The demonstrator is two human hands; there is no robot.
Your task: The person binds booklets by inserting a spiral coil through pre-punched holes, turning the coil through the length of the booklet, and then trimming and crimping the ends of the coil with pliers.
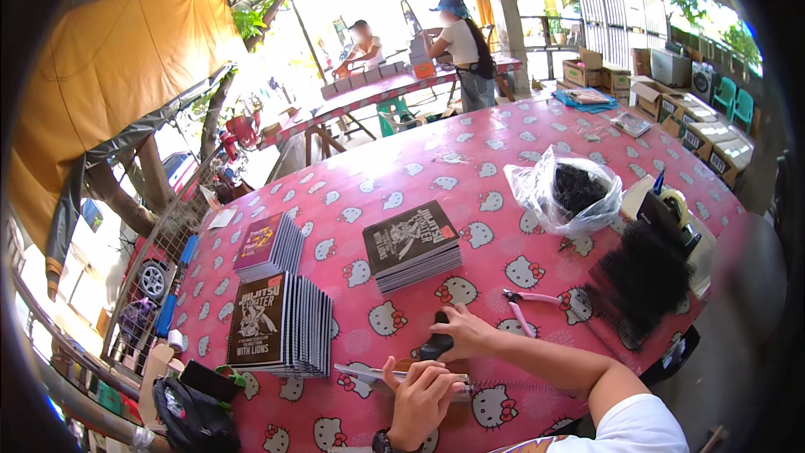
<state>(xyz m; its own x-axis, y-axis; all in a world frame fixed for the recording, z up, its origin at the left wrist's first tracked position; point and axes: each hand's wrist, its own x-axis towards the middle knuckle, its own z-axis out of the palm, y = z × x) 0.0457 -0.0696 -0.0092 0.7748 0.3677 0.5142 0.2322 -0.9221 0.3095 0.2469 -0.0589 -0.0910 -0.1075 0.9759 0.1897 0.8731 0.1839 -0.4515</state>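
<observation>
My left hand (419, 398), a watch on its wrist, is closed around a thin pale strip (362, 373) lying along the near edge of the pink table (503, 126). A black spiral coil (537, 387) runs on to the right of the hand. My right hand (463, 331) reaches in from the right and rests over a small black object (437, 342) just above the strip. Pink-handled pliers (524, 302) lie right of that hand. A stack of dark-covered booklets (411, 243) sits just beyond my hands.
Two more booklet stacks (281, 323) (268, 243) stand at the left. A clear bag of black coils (570, 193), a loose coil pile (646, 273) and a tape dispenser (671, 205) lie at the right. A black bag (193, 415) sits at the near-left corner. Two people (459, 46) work at a far table.
</observation>
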